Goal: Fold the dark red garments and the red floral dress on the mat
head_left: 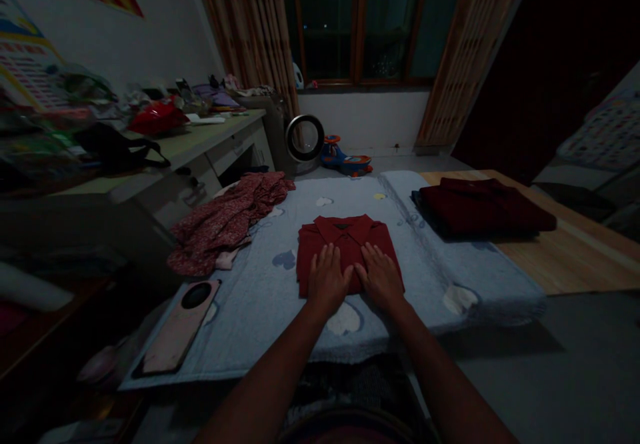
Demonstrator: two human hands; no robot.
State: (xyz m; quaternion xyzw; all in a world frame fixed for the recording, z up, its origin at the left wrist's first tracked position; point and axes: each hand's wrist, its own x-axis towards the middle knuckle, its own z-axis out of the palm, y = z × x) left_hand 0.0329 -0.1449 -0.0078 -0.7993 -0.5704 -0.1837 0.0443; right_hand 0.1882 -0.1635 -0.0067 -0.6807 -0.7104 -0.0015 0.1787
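A dark red collared shirt (pixel 350 231) lies folded into a rectangle on the pale blue blanket (pixel 270 297), its collar pointing away from me. My left hand (pixel 327 277) rests flat on the lower left part of the shirt, fingers stretched forward. On the lower right part, my right hand (pixel 380 276) also lies palm down with its fingers spread. The thumbs come close together near the middle. Parts of the shirt under both palms are hidden.
A stack of folded dark clothes (pixel 485 207) sits at the right, partly on a wooden board (pixel 575 244). Crumpled red patterned cloth (pixel 235 221) lies at the left, with a phone (pixel 175 331) nearer me. A cluttered desk (pixel 200 147) stands beyond.
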